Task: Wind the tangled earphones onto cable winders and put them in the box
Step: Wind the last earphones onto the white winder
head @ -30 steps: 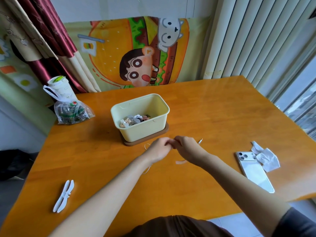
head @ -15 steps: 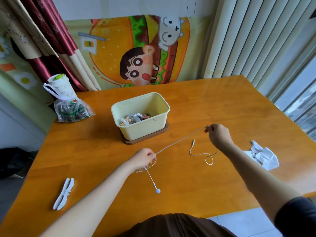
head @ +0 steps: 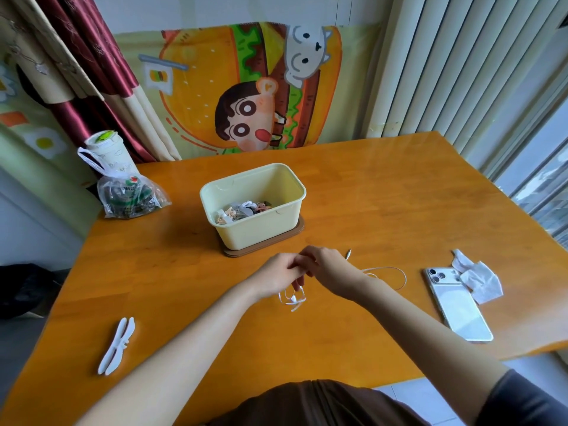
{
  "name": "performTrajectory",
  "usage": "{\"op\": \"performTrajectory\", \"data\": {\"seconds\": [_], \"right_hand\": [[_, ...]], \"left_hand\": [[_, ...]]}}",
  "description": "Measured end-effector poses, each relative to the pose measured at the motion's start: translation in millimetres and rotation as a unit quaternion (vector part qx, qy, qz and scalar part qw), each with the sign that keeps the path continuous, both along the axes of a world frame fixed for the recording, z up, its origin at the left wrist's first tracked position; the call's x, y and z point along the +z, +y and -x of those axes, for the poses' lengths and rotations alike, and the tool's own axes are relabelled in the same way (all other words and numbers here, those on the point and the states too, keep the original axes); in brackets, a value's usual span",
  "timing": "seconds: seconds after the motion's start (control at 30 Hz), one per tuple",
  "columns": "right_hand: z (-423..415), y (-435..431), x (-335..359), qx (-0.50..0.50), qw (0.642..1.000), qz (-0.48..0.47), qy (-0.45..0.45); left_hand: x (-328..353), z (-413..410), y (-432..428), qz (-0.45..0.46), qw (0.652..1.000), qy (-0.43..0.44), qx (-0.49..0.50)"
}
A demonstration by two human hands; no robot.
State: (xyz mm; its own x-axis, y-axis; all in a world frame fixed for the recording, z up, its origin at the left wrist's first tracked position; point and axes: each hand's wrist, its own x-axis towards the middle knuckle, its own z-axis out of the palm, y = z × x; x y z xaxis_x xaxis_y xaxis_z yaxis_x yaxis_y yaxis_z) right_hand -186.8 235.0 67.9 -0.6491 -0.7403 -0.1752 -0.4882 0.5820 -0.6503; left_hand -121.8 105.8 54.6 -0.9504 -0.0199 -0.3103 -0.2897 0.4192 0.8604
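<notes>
Fingers [head: 295,266] of left hand [head: 276,275] and right hand [head: 329,272] meet, both pinching earphone cable [head: 292,299] above desk [head: 384,210]. Loops dangle under left hand. Cable winder [head: 116,345] well left, lengthwise near-to-far, left hand nearer. Box [head: 258,235] just beyond.

Glossy wooden table [head: 384,195]; smooth matt plastic box [head: 261,232]; crinkled clear plastic bag [head: 129,195]

Pale yellow box [head: 261,222] on brown mat [head: 267,245], white earphones [head: 307,295], white winder [head: 117,345], orange wooden table [head: 384,204]
</notes>
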Motion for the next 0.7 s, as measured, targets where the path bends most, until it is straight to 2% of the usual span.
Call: {"op": "performTrajectory", "data": {"seconds": [0.1, 0.3, 0.47, 0.6, 0.7], "right_hand": [[2.7, 1.8, -3.8, -0.009, 1.0, -0.021, -0.004], [19.0, 17.3, -2.3, -0.06, 0.996, -0.052, 0.03], [32.0, 29.3, -9.7, -0.126, 0.986, -0.081, 0.071], [24.6, 27.0, -20.7, -0.053, 0.984, -0.138, 0.101], [4.2, 14.4, -18.6, 0.032, 0.995, -0.073, 0.064]], "left_hand": [[-6.3, -2.8, -1.2, -0.018, 1.0, -0.002, -0.002], [-27.0, -10.6, -16.4, 0.05, 0.998, -0.035, 0.001], [-32.5, -16.2, -24.3, 0.024, 0.998, -0.065, 0.006], [-27.5, -15.8, -19.4, -0.005, 0.999, -0.043, 0.027], [-21.2, -13.2, -13.1, -0.025, 0.999, -0.015, 0.031]]}}
